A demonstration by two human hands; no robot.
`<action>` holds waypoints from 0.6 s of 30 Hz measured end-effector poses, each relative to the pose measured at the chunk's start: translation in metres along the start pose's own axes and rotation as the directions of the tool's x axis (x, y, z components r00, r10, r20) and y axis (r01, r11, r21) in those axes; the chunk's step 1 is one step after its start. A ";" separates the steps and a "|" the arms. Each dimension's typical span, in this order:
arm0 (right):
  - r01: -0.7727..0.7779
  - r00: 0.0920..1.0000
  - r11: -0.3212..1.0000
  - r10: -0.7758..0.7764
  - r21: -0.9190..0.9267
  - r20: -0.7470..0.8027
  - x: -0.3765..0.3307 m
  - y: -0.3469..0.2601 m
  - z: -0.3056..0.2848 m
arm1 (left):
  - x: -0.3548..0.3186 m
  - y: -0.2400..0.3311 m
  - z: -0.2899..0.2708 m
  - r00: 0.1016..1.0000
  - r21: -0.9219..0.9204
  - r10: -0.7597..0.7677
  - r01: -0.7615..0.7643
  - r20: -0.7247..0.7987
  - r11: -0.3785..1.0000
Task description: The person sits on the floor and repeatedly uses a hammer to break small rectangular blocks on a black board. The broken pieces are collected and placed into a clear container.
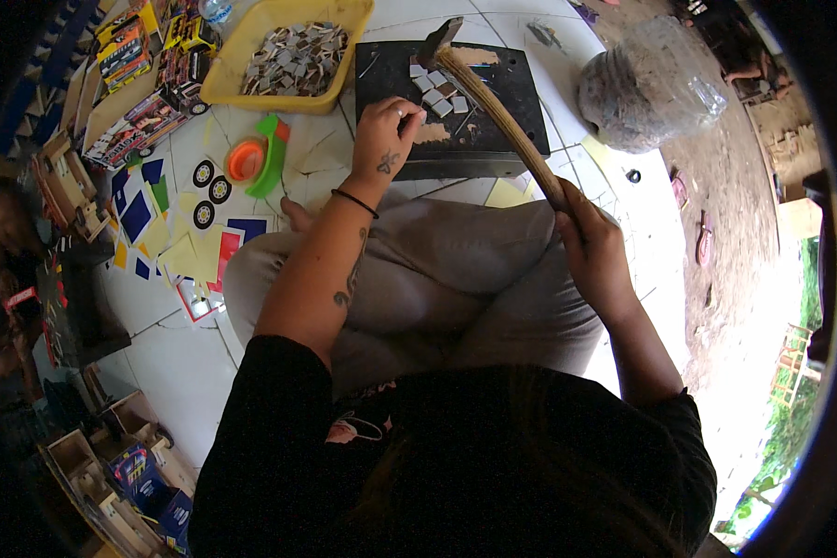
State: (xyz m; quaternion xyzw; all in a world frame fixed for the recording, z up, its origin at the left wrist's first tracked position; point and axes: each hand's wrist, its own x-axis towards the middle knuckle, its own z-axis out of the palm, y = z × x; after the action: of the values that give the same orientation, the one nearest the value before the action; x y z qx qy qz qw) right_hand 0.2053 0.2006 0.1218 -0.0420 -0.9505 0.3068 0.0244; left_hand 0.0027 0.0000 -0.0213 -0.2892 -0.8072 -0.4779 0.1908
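Note:
My right hand (591, 246) is wrapped round the lower end of a hammer's wooden handle. The hammer (498, 116) slants up and to the left, its dark metal head over the far part of a low black work block (456, 167). On the block lie several small square pieces (442, 98) with pale silvery faces, grouped together, and a few thin nail-like bits. Just left of these squares is my left hand (386, 139), thumb and fingers pinched together near the block's surface. What the pinch holds, if anything, is too small to make out.
A yellow basin (363, 42) full of similar squares stands beyond my left hand. Left are a green-and-orange plastic item (272, 163), black toy wheels (219, 189), coloured sheets (181, 256) and toy trucks (144, 121). A bulging clear plastic bag (651, 88) stands right of the block.

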 end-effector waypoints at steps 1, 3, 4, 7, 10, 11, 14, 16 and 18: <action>0.002 1.000 1.000 -0.002 0.003 -0.016 0.000 0.001 0.001 | 0.000 0.000 0.000 1.000 0.007 0.006 -0.006 -0.006 1.000; 0.004 0.998 1.000 -0.003 -0.016 0.062 0.001 0.006 0.002 | 0.000 0.001 -0.001 1.000 0.017 0.006 -0.006 0.001 1.000; 0.019 0.996 1.000 -0.017 -0.022 0.088 0.004 0.011 0.001 | 0.001 0.001 -0.002 1.000 0.018 0.019 -0.019 -0.003 1.000; -0.031 0.996 0.999 0.028 -0.038 -0.089 0.017 0.033 -0.001 | 0.001 0.004 -0.005 1.000 0.023 -0.008 0.008 0.021 1.000; -0.014 0.989 0.977 -0.018 -0.211 -0.147 0.053 0.073 -0.016 | 0.002 0.006 -0.004 0.999 0.013 -0.025 0.025 0.039 1.000; -0.058 0.989 0.963 0.019 -0.264 -0.146 0.065 0.088 -0.018 | 0.002 0.007 -0.003 1.000 -0.008 0.021 -0.021 -0.016 1.000; -0.016 0.992 0.938 -0.028 -0.347 -0.121 0.093 0.128 -0.007 | 0.004 0.003 -0.005 0.995 -0.067 -0.086 0.082 -0.053 0.994; 0.030 0.993 0.957 -0.061 -0.288 -0.097 0.104 0.148 -0.002 | 0.012 -0.005 -0.014 0.976 -0.130 -0.194 0.182 -0.093 0.975; 0.023 0.997 0.974 -0.040 -0.225 -0.069 0.107 0.157 0.002 | 0.032 -0.023 -0.040 0.935 0.012 -0.354 0.354 -0.038 0.935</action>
State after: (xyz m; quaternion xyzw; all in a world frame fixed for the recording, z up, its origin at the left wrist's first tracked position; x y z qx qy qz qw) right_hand 0.1084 0.3364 0.0304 -0.0407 -0.9780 0.1958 0.0591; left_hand -0.0354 -0.0344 0.0012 -0.1289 -0.8471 -0.5017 0.1185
